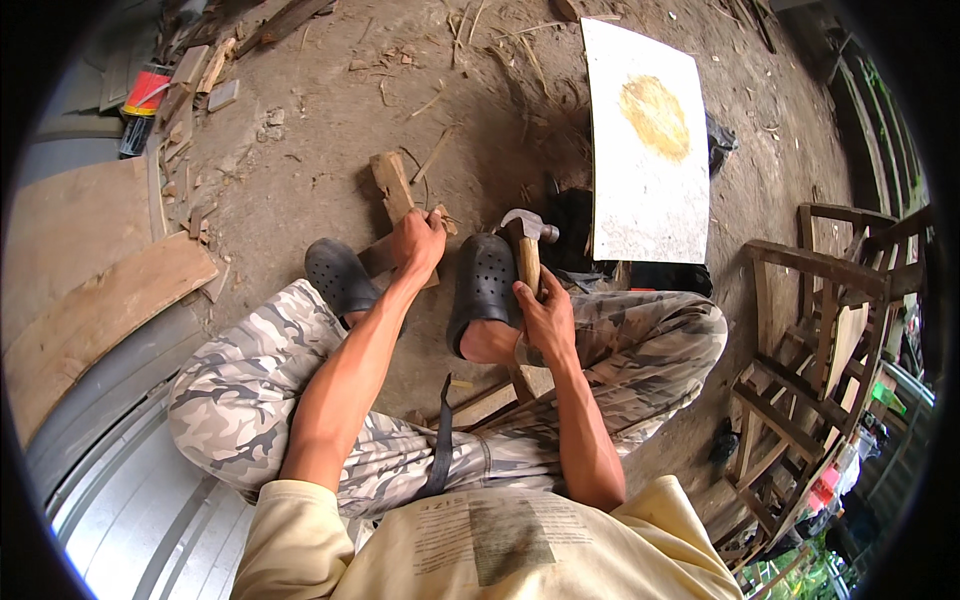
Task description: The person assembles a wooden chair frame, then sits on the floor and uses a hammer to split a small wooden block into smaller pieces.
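Observation:
My right hand is wrapped round the wooden handle of a claw hammer. The hammer's metal head points away from me, above the toe of my right clog. My left hand is closed at the near end of a rough wood block; whatever its fingers pinch is hidden. Beneath that hand, a second piece of wood lies crosswise between my feet, partly covered by the hand and forearm. My left clog rests beside this piece.
A white board with a brown stain lies ahead to the right, over dark bags. Wooden frames are stacked at the right. Plywood sheets and a red-and-black tube lie at the left. Wood scraps litter the dirt floor.

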The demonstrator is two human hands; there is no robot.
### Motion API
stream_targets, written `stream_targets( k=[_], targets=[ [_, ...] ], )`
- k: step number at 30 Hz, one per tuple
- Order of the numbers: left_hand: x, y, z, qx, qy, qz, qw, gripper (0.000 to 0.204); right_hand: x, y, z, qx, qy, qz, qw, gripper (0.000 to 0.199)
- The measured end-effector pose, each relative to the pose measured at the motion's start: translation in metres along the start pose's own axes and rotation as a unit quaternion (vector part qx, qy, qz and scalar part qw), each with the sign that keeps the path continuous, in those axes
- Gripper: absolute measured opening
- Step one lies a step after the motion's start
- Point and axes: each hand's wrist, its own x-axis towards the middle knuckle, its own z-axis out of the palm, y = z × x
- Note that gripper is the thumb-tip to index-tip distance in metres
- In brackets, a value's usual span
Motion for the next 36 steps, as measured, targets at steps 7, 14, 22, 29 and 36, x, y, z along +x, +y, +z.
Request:
stream_targets(
  k=[7,14,22,29,36],
  targets=[
    [0.027,-0.031,-0.015,-0.285,-0.142,-0.073,0.945,0.041,-0.004,-0.016,0.015,-0.045,-0.042,0.01,0.998,0.054],
    [-0.005,-0.133,-0.03,0.273,-0.04,0.203,0.939,0.064,-0.034,-0.01,0.068,-0.139,-0.086,-0.117,0.98,0.052],
    [0.002,-0.166,-0.015,0.268,-0.071,0.204,0.939,0.077,-0.008,0.003,0.161,-0.136,-0.155,-0.22,0.954,0.052],
    [-0.001,-0.175,-0.006,0.321,-0.003,0.273,0.907,0.087,0.0,-0.019,0.101,-0.114,0.011,-0.16,0.98,0.053],
    [0.01,-0.188,-0.001,0.275,-0.041,0.219,0.935,0.087,-0.021,-0.025,0.126,-0.107,-0.093,-0.228,0.963,0.057]
  ],
)
